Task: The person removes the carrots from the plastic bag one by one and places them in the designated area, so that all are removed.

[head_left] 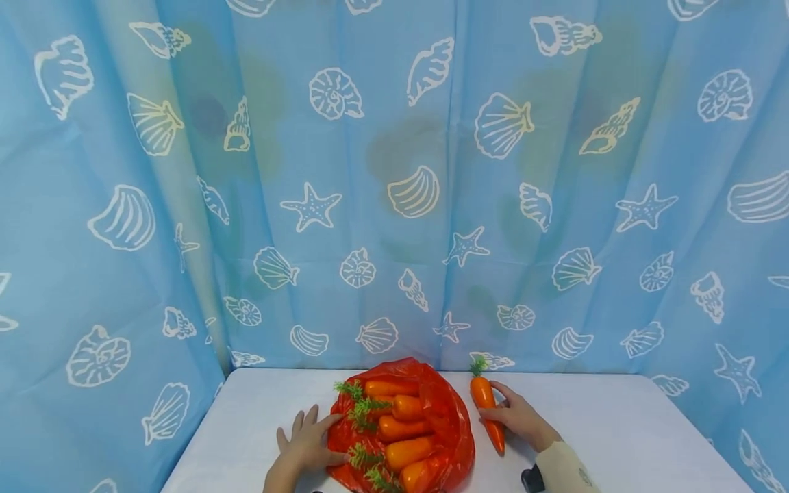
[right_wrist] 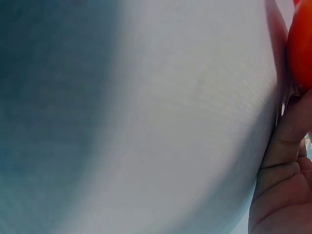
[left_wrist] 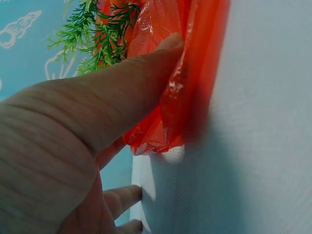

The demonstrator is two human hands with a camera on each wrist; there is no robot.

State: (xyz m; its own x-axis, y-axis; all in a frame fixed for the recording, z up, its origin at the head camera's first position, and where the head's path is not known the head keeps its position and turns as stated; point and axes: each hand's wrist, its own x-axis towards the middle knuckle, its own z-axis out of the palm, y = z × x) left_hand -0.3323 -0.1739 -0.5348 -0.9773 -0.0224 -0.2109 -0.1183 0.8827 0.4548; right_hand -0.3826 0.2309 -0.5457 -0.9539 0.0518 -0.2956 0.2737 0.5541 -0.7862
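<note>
In the head view a red plastic bag point(head_left: 464, 438) lies with its mouth turned back, several orange carrots point(head_left: 401, 429) with green leafy tops inside it. At the bag's left side is my left hand point(head_left: 306, 444), fingers spread, thumb and forefinger touching the red film. Up close in the left wrist view, the straight thumb lies against the bag point(left_wrist: 156, 131) near the green leaves point(left_wrist: 105, 41). To the right of the bag, my right hand point(head_left: 520, 416) holds a single carrot point(head_left: 483, 395) with thumb and fingers, its leafy top pointing away from me. Part of that carrot point(right_wrist: 301, 48) shows in the right wrist view.
Everything lies on a white table point(head_left: 604, 424). A blue curtain point(head_left: 382, 274) printed with shells and starfish hangs behind the table and along its sides. A small black device point(head_left: 532, 478) sits by the right wrist.
</note>
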